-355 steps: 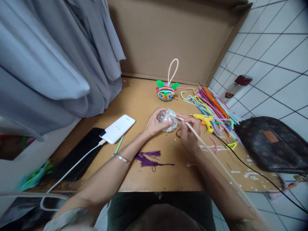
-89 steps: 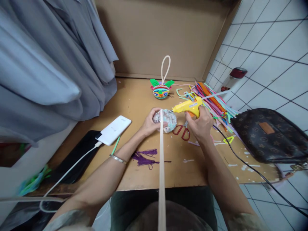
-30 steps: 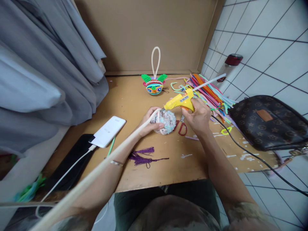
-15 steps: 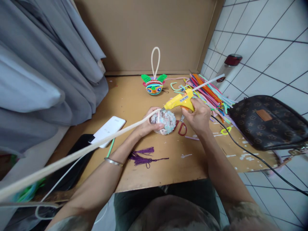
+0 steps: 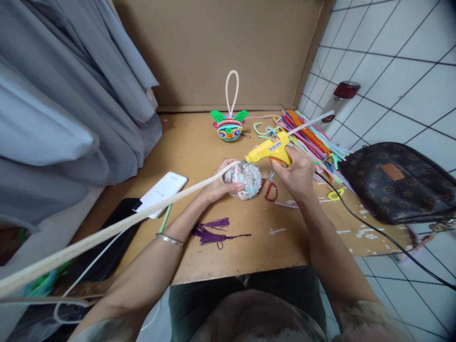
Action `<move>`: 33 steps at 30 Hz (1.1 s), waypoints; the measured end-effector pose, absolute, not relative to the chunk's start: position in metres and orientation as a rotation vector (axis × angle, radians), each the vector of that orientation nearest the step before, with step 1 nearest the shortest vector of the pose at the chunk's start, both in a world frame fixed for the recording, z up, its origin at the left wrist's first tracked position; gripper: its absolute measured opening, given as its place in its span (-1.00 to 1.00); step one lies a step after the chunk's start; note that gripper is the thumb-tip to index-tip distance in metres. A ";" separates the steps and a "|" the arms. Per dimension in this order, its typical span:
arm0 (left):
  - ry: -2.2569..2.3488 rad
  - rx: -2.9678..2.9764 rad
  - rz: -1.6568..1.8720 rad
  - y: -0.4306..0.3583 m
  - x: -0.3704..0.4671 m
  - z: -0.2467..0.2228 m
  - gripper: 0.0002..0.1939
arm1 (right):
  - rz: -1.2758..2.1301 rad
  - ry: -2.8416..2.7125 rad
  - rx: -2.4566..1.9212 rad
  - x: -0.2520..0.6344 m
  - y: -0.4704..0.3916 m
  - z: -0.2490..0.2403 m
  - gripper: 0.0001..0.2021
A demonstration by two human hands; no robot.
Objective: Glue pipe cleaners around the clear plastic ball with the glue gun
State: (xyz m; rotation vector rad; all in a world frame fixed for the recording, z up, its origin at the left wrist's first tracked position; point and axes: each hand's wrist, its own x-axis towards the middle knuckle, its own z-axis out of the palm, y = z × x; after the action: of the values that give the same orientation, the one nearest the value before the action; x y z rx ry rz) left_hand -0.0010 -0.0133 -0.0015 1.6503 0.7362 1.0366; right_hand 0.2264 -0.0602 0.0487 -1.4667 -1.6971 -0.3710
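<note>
My left hand (image 5: 221, 183) is closed around a clear ball with pale, crumpled filling (image 5: 252, 179), its thumb pressed on the near side. A long cream cord (image 5: 178, 196) runs from the top of the ball across my left forearm to the lower left. In my right hand (image 5: 298, 172) is a yellow hot glue gun (image 5: 269, 150), with a translucent glue stick (image 5: 309, 122) jutting from its back. The nozzle points at the cord on the ball; whether it touches cannot be told. Red-handled scissors (image 5: 271, 191) lie partly hidden behind the ball.
A colourful animal-face ornament (image 5: 230, 129) with a cord loop stands at the back. Fuzzy craft stems (image 5: 313, 142), a bottle (image 5: 342, 97) and a brown patterned bag (image 5: 399, 183) are right. Purple tassels (image 5: 212, 230), a white phone-like slab (image 5: 164, 192) and a black cable (image 5: 366, 225) lie nearer.
Hardly anything differs. The whole view has shifted very slightly; both hands, the ball and the glue gun keep the same positions relative to each other.
</note>
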 end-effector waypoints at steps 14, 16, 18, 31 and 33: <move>0.759 1.674 1.017 -0.016 -0.001 0.003 -0.21 | -0.418 -1.674 -1.438 0.226 -0.056 0.043 -0.89; 0.742 1.689 1.015 -0.015 -0.002 0.001 -0.22 | -0.422 -1.659 -1.437 0.226 -0.056 0.043 -0.90; 0.729 1.700 1.016 -0.014 -0.003 -0.001 -0.22 | -0.420 -1.650 -1.432 0.226 -0.056 0.042 -0.90; 0.806 1.693 1.048 -0.017 -0.001 0.004 -0.24 | -0.326 -1.569 -1.713 0.234 -0.048 0.034 -0.75; 0.864 1.689 1.069 -0.018 -0.001 0.005 -0.25 | -0.292 -1.478 -1.890 0.242 -0.042 0.029 -0.69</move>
State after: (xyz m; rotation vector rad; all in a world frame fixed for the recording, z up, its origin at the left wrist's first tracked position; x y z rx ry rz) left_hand -0.0012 -0.0178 0.0047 1.6891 0.8644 1.0688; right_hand 0.2418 -0.0423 0.0286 -1.8902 -1.4782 -0.2924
